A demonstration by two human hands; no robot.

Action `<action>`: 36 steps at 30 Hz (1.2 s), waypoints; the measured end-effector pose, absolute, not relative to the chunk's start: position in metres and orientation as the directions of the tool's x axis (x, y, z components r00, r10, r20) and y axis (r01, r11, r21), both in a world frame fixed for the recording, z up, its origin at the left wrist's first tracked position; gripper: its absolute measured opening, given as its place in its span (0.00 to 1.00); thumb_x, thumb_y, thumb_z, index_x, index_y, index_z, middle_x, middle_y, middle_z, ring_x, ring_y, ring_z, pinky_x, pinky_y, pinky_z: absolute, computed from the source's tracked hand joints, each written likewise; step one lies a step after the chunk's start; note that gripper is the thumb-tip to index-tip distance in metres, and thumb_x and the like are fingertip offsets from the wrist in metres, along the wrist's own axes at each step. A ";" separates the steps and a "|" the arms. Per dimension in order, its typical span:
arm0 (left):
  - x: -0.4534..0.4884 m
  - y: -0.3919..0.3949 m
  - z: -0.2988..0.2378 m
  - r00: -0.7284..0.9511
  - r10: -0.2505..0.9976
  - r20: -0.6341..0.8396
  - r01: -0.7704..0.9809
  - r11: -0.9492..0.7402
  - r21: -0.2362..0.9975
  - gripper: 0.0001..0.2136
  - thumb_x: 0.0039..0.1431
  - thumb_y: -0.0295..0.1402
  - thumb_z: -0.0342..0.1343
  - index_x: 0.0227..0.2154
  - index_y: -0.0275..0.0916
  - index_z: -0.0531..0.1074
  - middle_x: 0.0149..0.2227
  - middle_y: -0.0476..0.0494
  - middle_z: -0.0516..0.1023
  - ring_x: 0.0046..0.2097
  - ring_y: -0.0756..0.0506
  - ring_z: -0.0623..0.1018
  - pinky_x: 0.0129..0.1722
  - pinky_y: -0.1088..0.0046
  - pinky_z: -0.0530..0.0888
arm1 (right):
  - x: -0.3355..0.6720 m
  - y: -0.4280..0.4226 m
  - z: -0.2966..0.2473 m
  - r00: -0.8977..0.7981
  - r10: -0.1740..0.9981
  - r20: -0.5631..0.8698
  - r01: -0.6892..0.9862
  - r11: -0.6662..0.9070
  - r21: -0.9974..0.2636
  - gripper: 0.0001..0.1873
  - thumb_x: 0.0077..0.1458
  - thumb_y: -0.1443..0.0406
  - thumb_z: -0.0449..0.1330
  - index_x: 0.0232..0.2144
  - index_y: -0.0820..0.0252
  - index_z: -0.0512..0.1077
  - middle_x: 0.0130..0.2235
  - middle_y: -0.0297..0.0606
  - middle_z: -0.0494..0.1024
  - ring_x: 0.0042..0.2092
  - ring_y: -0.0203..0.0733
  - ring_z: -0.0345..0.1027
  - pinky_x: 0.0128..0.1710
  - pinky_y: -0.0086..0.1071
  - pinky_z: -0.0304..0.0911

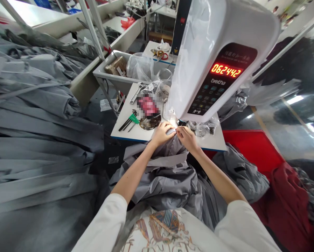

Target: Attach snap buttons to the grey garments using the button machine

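Observation:
A grey garment point(169, 168) hangs from the table edge down over my lap. My left hand point(164, 133) grips its upper edge, fingers bent over the cloth. Close beside it, my right hand point(186, 136) pinches the same edge with curled fingers. Both hands are at the lit working point of a white machine point(211, 31), whose head rises just beyond them. Its panel shows red digits point(227, 70). The cloth between my fingertips is small in view, and the machine's tool is mostly hidden.
On the white tabletop point(120, 122) lie hex keys in a green holder point(133, 118), a wrench point(136, 93), a dish of metal parts point(150, 123) and plastic bags point(202, 128). Grey fabric heaps point(36, 140) fill the left. A red bin point(253, 147) stands at right.

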State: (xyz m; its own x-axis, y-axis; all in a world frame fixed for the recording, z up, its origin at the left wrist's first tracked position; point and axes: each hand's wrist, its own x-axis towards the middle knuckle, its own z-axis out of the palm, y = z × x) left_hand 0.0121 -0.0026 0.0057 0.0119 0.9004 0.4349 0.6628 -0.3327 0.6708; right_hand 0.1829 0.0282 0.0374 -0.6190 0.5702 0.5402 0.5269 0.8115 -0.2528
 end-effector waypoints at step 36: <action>0.011 -0.002 0.007 0.034 0.909 0.416 0.674 -0.328 0.662 0.10 0.56 0.37 0.58 0.40 0.42 0.75 0.45 0.45 0.72 0.49 0.44 0.70 0.53 0.67 0.66 | 0.176 0.021 0.038 -0.110 0.992 0.063 0.575 0.115 -0.810 0.22 0.56 0.47 0.50 0.34 0.58 0.70 0.34 0.37 0.76 0.35 0.41 0.68 0.36 0.33 0.61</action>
